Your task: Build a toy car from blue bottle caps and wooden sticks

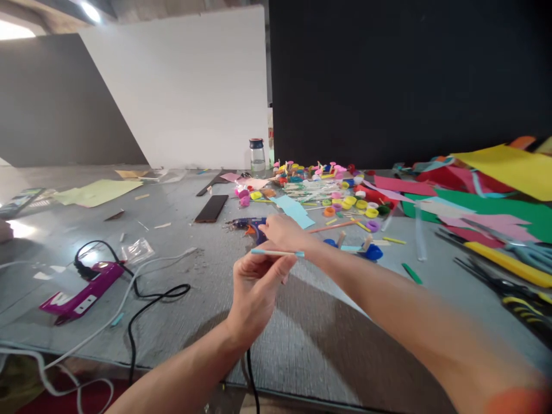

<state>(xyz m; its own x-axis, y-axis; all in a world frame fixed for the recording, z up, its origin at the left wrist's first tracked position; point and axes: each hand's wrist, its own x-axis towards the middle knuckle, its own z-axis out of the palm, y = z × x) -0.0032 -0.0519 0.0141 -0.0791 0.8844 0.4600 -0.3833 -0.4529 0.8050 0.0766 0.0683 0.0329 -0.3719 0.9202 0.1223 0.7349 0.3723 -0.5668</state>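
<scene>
My left hand (257, 282) is closed in a pinch around a thin pale stick (276, 252) with light-blue ends, held level above the table. Just beyond it, my right hand (284, 231) reaches across and has its fingers on a dark blue glue gun (259, 229) with an orange trigger. The gun's nozzle points left, and my hand covers its rear part. Right of my hand, a light-blue paper piece (294, 210) lies flat. Blue caps with small wooden pieces, such as one blue cap (372, 252), sit beside my right forearm.
A purple power strip (84, 293) with cords lies at left. A dark phone (211, 209) and a water bottle (257, 158) stand farther back. Colourful caps (362, 204) and sticks spread behind my hands. At right are coloured sheets (509, 172), a yellow cutter (509, 261) and pliers (513, 296).
</scene>
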